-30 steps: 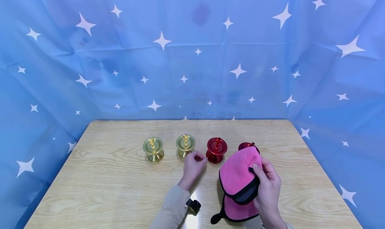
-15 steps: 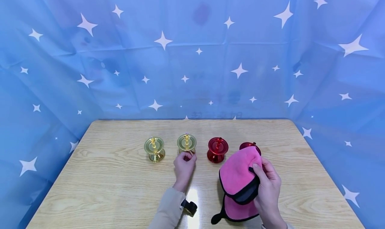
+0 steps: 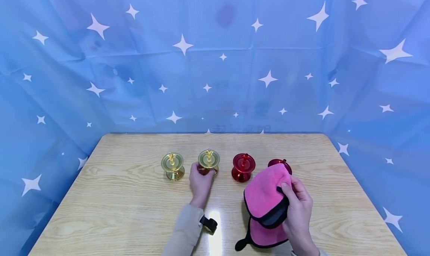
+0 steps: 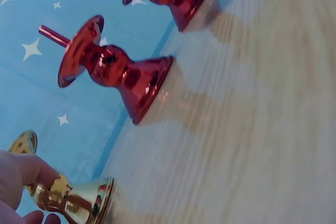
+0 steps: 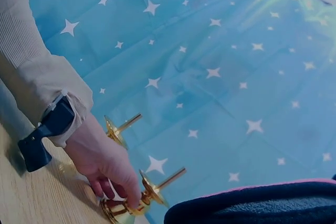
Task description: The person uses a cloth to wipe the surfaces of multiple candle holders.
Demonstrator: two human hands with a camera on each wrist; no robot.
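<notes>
My left hand (image 3: 200, 184) grips the waist of a gold candle holder (image 3: 209, 159), below its dish. In the left wrist view, thumb and fingers close around the gold stem (image 4: 59, 188), while the base stands on the table. My right hand (image 3: 299, 211) pinches the upper corner of a pink plush cloth (image 3: 265, 192) with black trim and a dark grey underside. The cloth hangs folded, with a black loop (image 3: 242, 244) at its lower left. A red candle holder (image 3: 243, 167) stands between the hands; another red candle holder (image 3: 276, 162) is partly hidden behind the cloth.
A second gold candle holder (image 3: 172, 165) stands left of the gripped one, roughly in line with the others. They stand on a wooden table (image 3: 117, 211), toward its back half. A blue star-patterned curtain (image 3: 215, 69) surrounds the back and sides. My left wrist wears a black strap (image 3: 209, 224).
My left hand has moved left from beside the red candle holder to the gold one and taken hold of its stem. The right hand and the pink cloth have stayed nearly still.
</notes>
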